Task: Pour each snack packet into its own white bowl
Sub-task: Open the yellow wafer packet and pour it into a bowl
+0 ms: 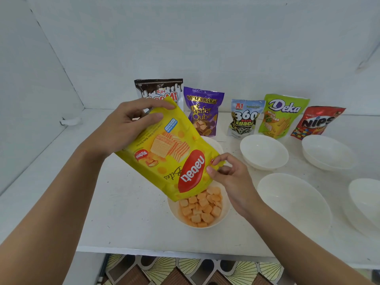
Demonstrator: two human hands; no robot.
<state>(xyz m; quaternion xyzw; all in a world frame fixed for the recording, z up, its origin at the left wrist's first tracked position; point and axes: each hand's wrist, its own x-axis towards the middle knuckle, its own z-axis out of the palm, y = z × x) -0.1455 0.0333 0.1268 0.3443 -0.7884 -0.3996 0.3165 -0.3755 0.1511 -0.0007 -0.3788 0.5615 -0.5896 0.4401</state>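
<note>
The yellow foil wafer pouch (pixel 170 153) seems light and limp: left hand (pixel 125 128) grips its far base, right hand (pixel 230 175) pinches its mouth.

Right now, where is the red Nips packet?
In the head view the Nips packet stands at the far right end of the back row of packets. It is just right of the green Deka packet and directly behind an empty white bowl.

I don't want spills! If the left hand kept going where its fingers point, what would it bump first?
Likely the Mum's Bake Wafer Qube packet; the left hand, gripping the Nabati packet, points toward it, but depth is unclear.
</note>
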